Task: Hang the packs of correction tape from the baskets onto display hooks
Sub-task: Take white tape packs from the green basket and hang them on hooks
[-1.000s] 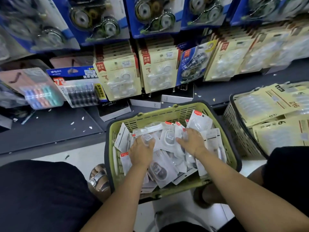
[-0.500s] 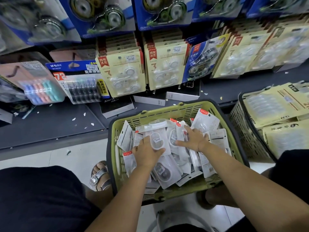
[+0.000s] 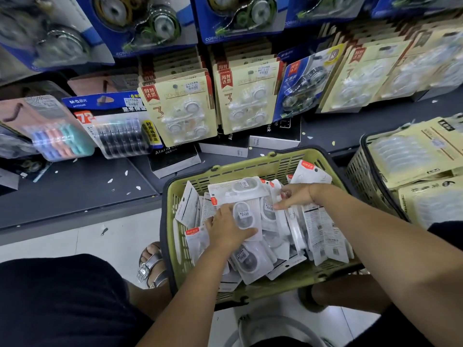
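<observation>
A green basket (image 3: 250, 164) on the floor holds several white packs of correction tape (image 3: 318, 231). My left hand (image 3: 225, 231) grips a small stack of packs, the top white pack (image 3: 246, 216) under my thumb. My right hand (image 3: 295, 196) pinches the edge of another pack at the pile's far side. Beige three-roll packs (image 3: 183, 113) hang on the display hooks above the shelf, with blue packs (image 3: 140, 23) in the row higher up.
A second basket (image 3: 363, 171) with large beige packs stands at the right. Black boxes (image 3: 172, 159) lie on the dark shelf (image 3: 62, 191) behind the green basket. My sandalled foot (image 3: 150, 264) rests left of the basket; my dark-clad knees frame the view.
My left hand has gathered packs and lifted them slightly from the pile. My right hand has slid toward the far side of the basket onto another pack. The view has tilted down a little.
</observation>
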Action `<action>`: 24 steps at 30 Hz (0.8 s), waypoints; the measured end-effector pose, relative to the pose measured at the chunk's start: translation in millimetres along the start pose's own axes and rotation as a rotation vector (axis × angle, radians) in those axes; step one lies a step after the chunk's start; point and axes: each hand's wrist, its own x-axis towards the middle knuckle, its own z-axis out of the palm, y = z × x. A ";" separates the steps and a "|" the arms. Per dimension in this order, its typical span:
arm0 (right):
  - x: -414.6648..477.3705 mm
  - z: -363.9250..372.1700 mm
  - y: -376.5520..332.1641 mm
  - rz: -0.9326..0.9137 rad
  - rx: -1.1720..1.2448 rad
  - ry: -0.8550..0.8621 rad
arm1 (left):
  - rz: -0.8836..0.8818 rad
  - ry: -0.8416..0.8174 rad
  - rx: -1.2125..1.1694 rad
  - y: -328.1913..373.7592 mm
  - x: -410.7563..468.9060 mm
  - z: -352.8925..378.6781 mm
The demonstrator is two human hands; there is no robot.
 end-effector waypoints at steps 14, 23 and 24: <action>12.2 25.4 8.1 -0.012 -0.066 0.187 | 0.027 -0.092 -0.166 25.4 -13.1 11.8; -10.4 34.5 18.1 -0.099 0.097 0.324 | -0.134 -0.189 -0.397 31.1 -5.5 12.9; -14.3 34.2 19.2 -0.115 0.133 0.335 | -0.135 -0.197 -0.362 31.7 -6.3 14.6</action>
